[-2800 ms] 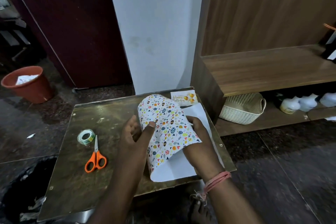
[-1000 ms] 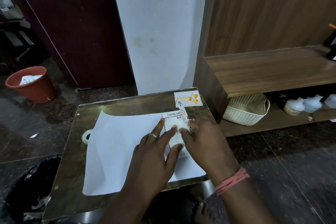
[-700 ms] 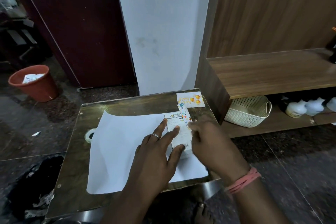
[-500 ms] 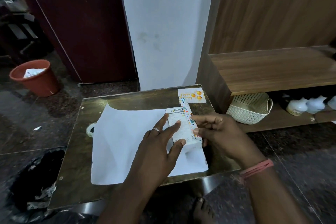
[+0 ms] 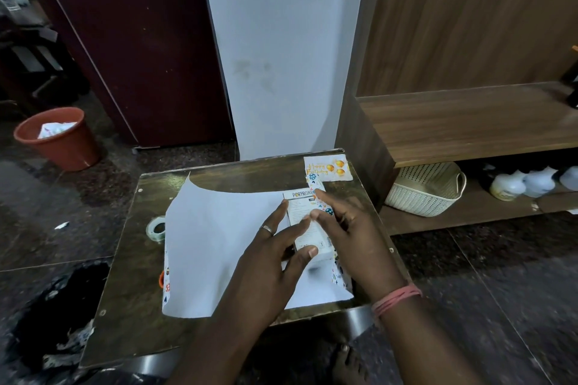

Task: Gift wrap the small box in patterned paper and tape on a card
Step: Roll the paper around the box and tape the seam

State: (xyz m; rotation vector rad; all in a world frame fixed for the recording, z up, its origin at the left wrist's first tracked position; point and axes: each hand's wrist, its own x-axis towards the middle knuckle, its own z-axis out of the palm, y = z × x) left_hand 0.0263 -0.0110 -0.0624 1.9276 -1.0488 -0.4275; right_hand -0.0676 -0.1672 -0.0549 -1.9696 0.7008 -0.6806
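Note:
The wrapping paper lies white side up on the small brown table, its patterned face showing only at the edges. The small white box lies on the paper's right part. My left hand rests on the box with spread, straight fingers. My right hand folds the paper's right edge up over the box, pressing it with thumb and fingers. The birthday card lies at the table's far right corner.
A tape roll peeks out at the paper's left edge, and an orange scissors handle shows under it. An orange bin stands on the floor at the left. A white basket and bottles sit on the low shelf at the right.
The curled paper was laid flat, white side up, over the tape and scissors. My right hand then lifted the paper's right edge up onto the box while my left hand stayed on it.

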